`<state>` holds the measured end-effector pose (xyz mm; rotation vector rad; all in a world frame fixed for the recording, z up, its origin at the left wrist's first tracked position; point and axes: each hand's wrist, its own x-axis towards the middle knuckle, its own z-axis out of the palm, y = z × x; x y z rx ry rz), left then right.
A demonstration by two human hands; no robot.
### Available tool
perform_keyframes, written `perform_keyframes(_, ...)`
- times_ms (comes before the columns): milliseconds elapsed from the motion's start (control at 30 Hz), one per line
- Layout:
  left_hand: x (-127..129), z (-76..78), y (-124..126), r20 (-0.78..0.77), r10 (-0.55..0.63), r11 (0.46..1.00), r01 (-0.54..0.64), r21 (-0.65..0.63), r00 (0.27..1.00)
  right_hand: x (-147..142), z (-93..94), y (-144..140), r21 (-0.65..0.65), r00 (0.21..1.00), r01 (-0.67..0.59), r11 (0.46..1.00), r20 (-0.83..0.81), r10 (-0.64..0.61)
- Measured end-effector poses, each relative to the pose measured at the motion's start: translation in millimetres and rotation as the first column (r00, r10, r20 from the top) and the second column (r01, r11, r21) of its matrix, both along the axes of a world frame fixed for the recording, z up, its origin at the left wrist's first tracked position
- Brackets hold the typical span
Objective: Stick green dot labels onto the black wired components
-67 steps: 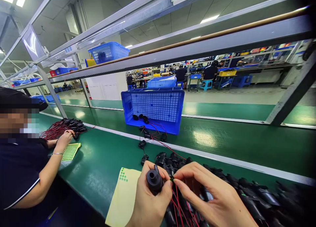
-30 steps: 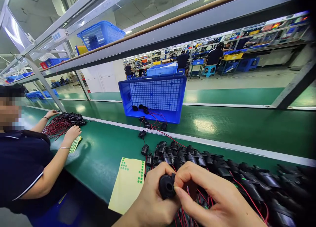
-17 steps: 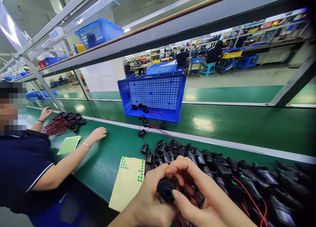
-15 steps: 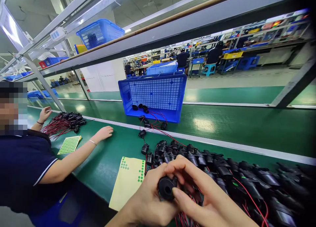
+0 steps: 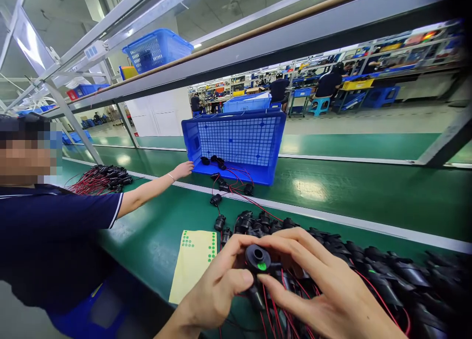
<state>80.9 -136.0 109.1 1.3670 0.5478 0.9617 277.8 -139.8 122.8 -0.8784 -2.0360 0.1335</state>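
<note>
The biggest change is at nine o'clock: the co-worker's arm (image 5: 147, 194), which lay flat on the green tabletop (image 5: 350, 206) half a second ago, now stretches across it, the hand touching the lower left corner of the blue crate (image 5: 236, 145) that lies tipped on its side at twelve o'clock. The view has also swung a little to the left.

Nearer, at six o'clock, the small black round part (image 5: 257, 258) has been turned in the fingers. Before, only its dark open mouth faced the camera; now a green dot sticker (image 5: 261, 266) shows on its rim. I judge that the sticker has just gone on and this piece is close to finished.

The left hand (image 5: 217, 290) has its grip closed round the part from seven o'clock, thumb under it; the right hand (image 5: 324, 295) pinches it from four o'clock with thumb and forefinger.

Counts: one crate on the tabletop, with a few loose parts spilling from it; one blue basket (image 5: 157, 49) on the overhead shelf at eleven o'clock. One heap of black parts with red wires (image 5: 368, 270) runs from five to three o'clock, too many to count; a second heap (image 5: 103, 178) lies at ten o'clock. One yellow sticker sheet (image 5: 191, 265) at seven o'clock carries two small clusters of green dots.
</note>
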Motion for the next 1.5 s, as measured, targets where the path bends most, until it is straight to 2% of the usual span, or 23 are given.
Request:
perform_keyframes(100, 6.7, 6.3, -8.9, -0.065, 0.091, 0.996, -0.092, -0.004, 0.994, -0.7, -4.1, -2.5, 0.028, 0.998, 0.018, 0.999, 0.060, -0.020)
perform_keyframes(200, 12.6, 7.0, -12.8, -0.054, 0.126, 0.992, -0.128, -0.018, 0.990, -1.5, -6.9, -4.2, 0.052, 0.996, 0.027, 0.998, 0.079, -0.031)
perform_keyframes(500, 20.0, 2.6, -15.0, -0.068, 0.173, 0.984, -0.175, -0.023, 0.983, -4.2, -10.5, -6.2, 0.153, 0.984, 0.083, 0.985, 0.143, -0.105)
perform_keyframes(733, 26.7, -8.3, -15.7, 0.002, 0.223, 0.973, -0.223, 0.050, 0.975, -8.2, -15.9, -10.1, 0.254, 0.950, 0.134, 0.958, 0.243, -0.197)
perform_keyframes(967, 27.9, -8.5, -13.4, 0.003, 0.198, 0.980, -0.198, 0.007, 0.980, -6.8, -11.0, -6.0, 0.215, 0.957, 0.144, 0.966, 0.219, -0.191)
perform_keyframes(1167, 26.3, -4.8, -13.6, -0.034, 0.194, 0.981, -0.194, 0.010, 0.980, -10.4, -7.2, -5.5, 0.299, 0.962, 0.156, 0.941, 0.172, -0.214)
perform_keyframes(1400, 36.6, -19.0, -16.0, 0.016, 0.305, 0.951, -0.305, 0.054, 0.952, -16.2, -16.7, -7.9, 0.362, 0.936, 0.208, 0.908, 0.197, -0.293)
perform_keyframes(1500, 38.2, -20.6, -14.8, 0.057, 0.282, 0.959, -0.283, 0.020, 0.958, -14.2, -12.2, -5.3, 0.355, 0.947, 0.199, 0.913, 0.172, -0.273)
